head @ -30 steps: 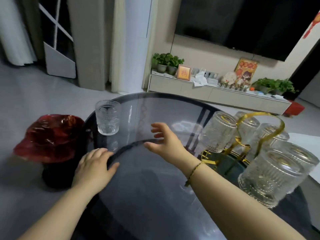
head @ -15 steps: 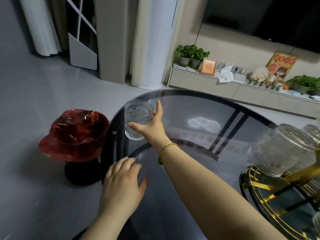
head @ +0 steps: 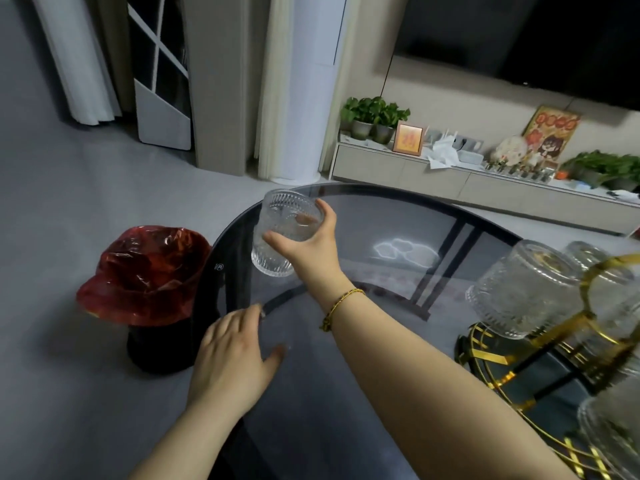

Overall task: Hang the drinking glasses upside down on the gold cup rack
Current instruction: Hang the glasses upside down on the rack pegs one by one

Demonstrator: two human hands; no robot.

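Right hand (head: 308, 244) is wrapped around a ribbed drinking glass (head: 282, 233), thumb across the near side and fingers curled behind the rim, and the glass sits mouth-up near the far left edge of the dark glass tabletop (head: 363, 393). Whether its base touches the surface is hard to say. A gold bracelet (head: 341, 306) rings that wrist. Left hand (head: 235, 358) lies flat and spread on the tabletop's near left edge, fingers loose, gripping nothing. Over on the right stands the gold cup rack (head: 588, 327), well apart from the held glass, with an upside-down glass (head: 519, 289) tilted on its near-left arm and more inverted glasses around it, blurred at the frame edge. On the floor just left of the tabletop is a black bin lined with a red bag (head: 145, 275).
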